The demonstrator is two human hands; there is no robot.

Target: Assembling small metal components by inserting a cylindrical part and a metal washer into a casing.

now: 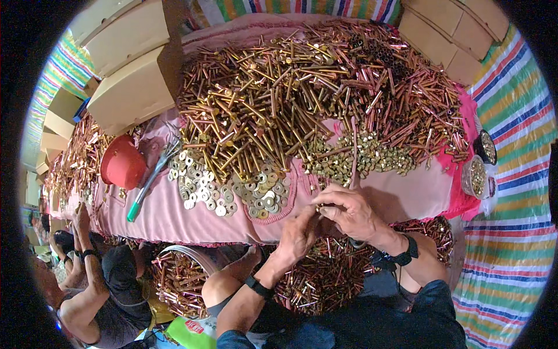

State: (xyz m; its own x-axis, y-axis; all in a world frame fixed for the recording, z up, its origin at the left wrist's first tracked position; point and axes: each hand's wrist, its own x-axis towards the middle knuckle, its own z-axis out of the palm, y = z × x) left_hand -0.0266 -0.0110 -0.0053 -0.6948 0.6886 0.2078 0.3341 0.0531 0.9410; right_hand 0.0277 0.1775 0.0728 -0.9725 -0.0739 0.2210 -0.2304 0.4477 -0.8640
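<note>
My left hand and my right hand meet just above the near edge of a table covered in pink cloth. Both are closed, fingertips together. A small brass-coloured piece shows at the right fingertips; its exact kind is unclear. What the left fingers hold is hidden. Just beyond the hands lies a heap of small brass-coloured nuts. Flat washers, silvery and brassy, are spread to the left. Behind them rises a large pile of long brassy bolts, with coppery metal tubes toward the right.
A red bowl and a green-handled metal claw tool lie left of the washers. Cardboard boxes stand back left. A clear tub of nuts sits at right. More metal parts lie below the table. A co-worker sits left.
</note>
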